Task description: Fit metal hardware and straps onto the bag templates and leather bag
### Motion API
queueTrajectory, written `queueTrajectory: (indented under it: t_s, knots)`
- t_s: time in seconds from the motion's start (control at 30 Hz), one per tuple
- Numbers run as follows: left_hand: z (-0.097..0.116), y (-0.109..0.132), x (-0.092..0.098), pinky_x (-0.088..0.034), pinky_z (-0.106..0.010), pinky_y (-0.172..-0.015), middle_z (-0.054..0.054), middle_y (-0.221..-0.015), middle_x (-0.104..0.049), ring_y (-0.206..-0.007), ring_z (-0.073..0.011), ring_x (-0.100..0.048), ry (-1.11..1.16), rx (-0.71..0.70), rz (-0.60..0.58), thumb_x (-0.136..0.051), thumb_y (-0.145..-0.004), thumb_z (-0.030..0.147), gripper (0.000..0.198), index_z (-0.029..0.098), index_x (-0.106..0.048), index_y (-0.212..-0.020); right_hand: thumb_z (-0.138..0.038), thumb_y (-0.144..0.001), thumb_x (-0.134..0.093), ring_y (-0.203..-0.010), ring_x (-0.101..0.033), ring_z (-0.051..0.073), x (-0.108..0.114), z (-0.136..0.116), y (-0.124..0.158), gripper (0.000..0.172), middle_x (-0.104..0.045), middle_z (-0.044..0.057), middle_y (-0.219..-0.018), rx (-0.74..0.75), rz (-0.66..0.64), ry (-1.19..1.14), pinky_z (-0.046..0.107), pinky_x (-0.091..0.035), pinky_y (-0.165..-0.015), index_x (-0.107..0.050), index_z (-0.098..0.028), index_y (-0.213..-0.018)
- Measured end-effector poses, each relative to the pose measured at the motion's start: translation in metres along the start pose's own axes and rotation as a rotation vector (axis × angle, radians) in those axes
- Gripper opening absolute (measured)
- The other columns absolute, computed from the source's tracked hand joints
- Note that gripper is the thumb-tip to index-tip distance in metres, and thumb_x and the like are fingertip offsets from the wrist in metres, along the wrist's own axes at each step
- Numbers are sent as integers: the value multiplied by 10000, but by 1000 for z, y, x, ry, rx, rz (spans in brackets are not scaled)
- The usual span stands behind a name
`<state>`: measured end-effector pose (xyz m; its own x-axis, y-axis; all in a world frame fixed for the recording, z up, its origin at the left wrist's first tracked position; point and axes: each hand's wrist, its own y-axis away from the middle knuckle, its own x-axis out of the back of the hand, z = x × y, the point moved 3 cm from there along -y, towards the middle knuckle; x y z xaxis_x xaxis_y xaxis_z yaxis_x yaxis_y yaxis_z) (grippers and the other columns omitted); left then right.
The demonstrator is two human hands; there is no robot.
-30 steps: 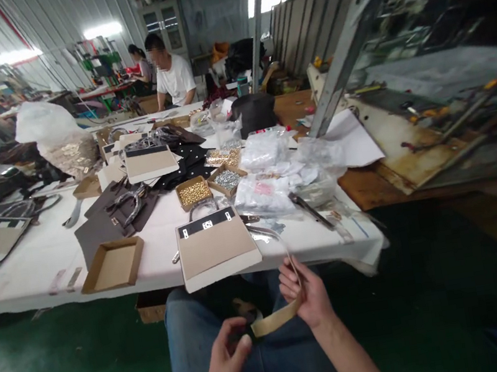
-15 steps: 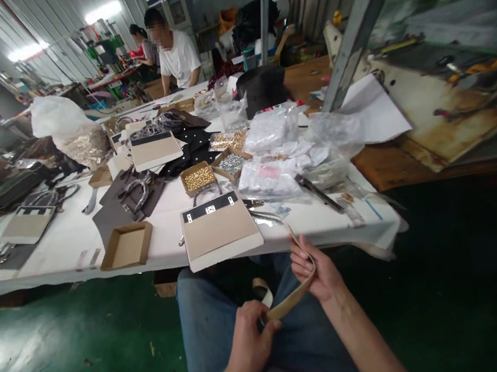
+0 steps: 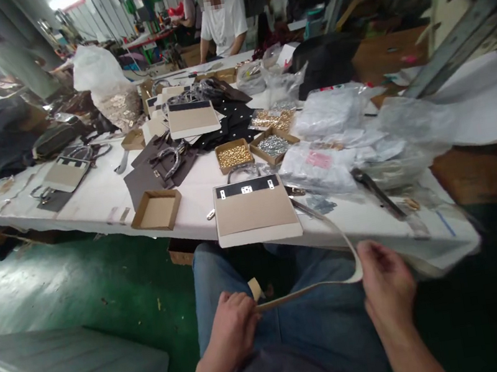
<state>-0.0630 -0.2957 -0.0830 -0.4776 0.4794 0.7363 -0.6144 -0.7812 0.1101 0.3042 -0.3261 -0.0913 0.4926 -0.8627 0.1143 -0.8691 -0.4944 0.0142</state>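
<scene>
A long, thin beige strap [image 3: 312, 289] stretches across my lap between both hands. My left hand [image 3: 236, 325] is closed round it over the left thigh, and a short curled end shows just past the fingers. At the right, my right hand [image 3: 387, 282] has its fingers curled at the bend of the strap; the exact grip is partly hidden. From that bend the strap runs up onto the table edge. Above my knees lies a beige bag panel [image 3: 255, 215] with a black band and metal fittings, overhanging the edge slightly.
Small cardboard trays hold gold hardware [image 3: 233, 155] and silver hardware [image 3: 273, 145]. Another cardboard tray [image 3: 157, 211] sits left of the panel. Plastic-wrapped packs [image 3: 318, 165] and a dark metal bar [image 3: 378, 194] lie right. A grey bin [image 3: 102, 366] stands lower left. People work behind.
My right hand has moved right, away from my left, drawing the strap out longer and straighter between them. The camera view has shifted, bringing the grey bin further into sight.
</scene>
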Motion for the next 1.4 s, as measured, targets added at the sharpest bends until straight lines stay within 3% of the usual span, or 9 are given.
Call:
queueTrajectory:
  t_s: [0.07, 0.17, 0.27, 0.43, 0.67, 0.93, 1.13, 1.27, 1.4]
  knots:
    - [1, 2, 10, -439, -407, -914, -62, -985, -761, -977, -256, -694, 93, -20, 38, -698, -1077, 194, 73, 220, -704, -1009, -469, -1026, -853, -1016, -728, 284, 0, -35, 33, 329, -772, 126, -1123, 493, -35, 299, 458, -626, -930, -788, -188, -1183]
    - [7, -2, 20, -463, -375, -887, -51, -973, -775, -973, -245, -698, 213, -64, 94, -760, -1080, 233, 111, 227, -733, -973, -307, -1072, -792, -1260, -724, 327, -25, -75, 97, 317, -798, 103, -1334, 995, -711, 480, 540, -532, -1174, -775, -298, -1389]
    - [18, -10, 26, -489, -366, -897, -51, -994, -796, -989, -240, -709, 225, -166, 87, -739, -1107, 237, 95, 233, -768, -1017, -262, -1108, -703, -1193, -737, 306, -51, -87, 137, 412, -810, 112, -1293, 1095, -1139, 594, 545, -492, -1219, -705, -232, -1519]
    - [16, -7, 44, -488, -379, -865, -59, -966, -784, -960, -247, -717, 60, -247, 50, -748, -1130, 411, 220, 218, -739, -1025, -93, -1130, -489, -882, -682, 243, -66, -79, 125, 318, -741, 58, -919, 993, -1333, 669, 452, -524, -960, -779, -221, -1098]
    - [-40, 16, 87, -500, -400, -977, -56, -1016, -785, -980, -239, -729, -105, -286, -66, -674, -1170, 382, 176, 220, -736, -1140, -139, -1142, -510, -911, -753, 226, -48, -64, 91, 315, -810, 44, -991, 899, -1394, 737, 406, -541, -917, -799, -261, -1161]
    - [-80, 18, 144, -441, -433, -980, -63, -1010, -761, -985, -248, -678, -511, -204, -4, -554, -1204, 262, 229, 231, -698, -1028, -226, -1156, -552, -1007, -844, 227, -34, -48, 83, 310, -885, 28, -1176, 991, -1178, 644, 373, -635, -892, -824, -311, -1278]
    - [-119, 53, 184, -434, -441, -1005, -63, -1020, -762, -1047, -261, -683, -581, -91, 35, -550, -1182, 197, 218, 230, -740, -1082, -299, -1145, -614, -1048, -860, 233, -16, -7, 62, 285, -883, 8, -1242, 988, -1107, 709, 372, -673, -882, -835, -331, -1321]
    - [-145, 81, 211, -461, -441, -1025, -75, -1090, -780, -1079, -267, -694, -618, 41, 21, -545, -1087, 61, 271, 228, -753, -1129, -250, -1130, -626, -1103, -846, 256, -32, 18, 65, 309, -878, 38, -1251, 1023, -1135, 680, 425, -659, -972, -838, -314, -1345]
    - [-141, 91, 217, -524, -391, -930, -98, -1124, -789, -1133, -280, -696, -574, 156, 54, -551, -989, -8, 358, 240, -768, -1130, -192, -1102, -615, -1112, -821, 295, -68, 17, 90, 328, -870, 74, -1227, 1065, -1102, 686, 489, -634, -970, -840, -279, -1325]
